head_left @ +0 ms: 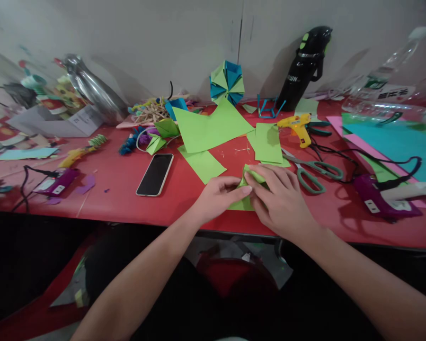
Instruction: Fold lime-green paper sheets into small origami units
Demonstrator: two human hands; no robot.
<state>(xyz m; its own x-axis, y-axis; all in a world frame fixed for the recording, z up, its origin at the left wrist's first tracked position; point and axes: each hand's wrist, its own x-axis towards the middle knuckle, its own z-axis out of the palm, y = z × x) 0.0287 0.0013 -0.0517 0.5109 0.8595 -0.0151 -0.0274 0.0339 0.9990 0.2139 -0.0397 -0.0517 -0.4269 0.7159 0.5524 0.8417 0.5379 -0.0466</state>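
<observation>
Near the front edge of the red table, a piece of green paper [247, 169] is pinched between my two hands, its folded part partly covered by fingers. My left hand [222, 196] grips it from the left with thumb and fingertips. From the right, my right hand [279, 196] closes over its top. Another green sheet [241, 205] lies flat under the hands. Just beyond are more green pieces: a large sheet [213, 125], a rectangle [266, 142] and a smaller cut piece [204, 163]. Scissors [310, 180] with grey-green handles rest beside my right hand.
A phone [155, 175] lies to the left. A yellow glue gun [297, 127] sits behind the scissors, with cords leading to a purple power strip [386, 196]. A blue-and-green folded paper ball [227, 83] and black bottle [301, 68] stand by the wall. Coloured sheets [404, 147] lie right.
</observation>
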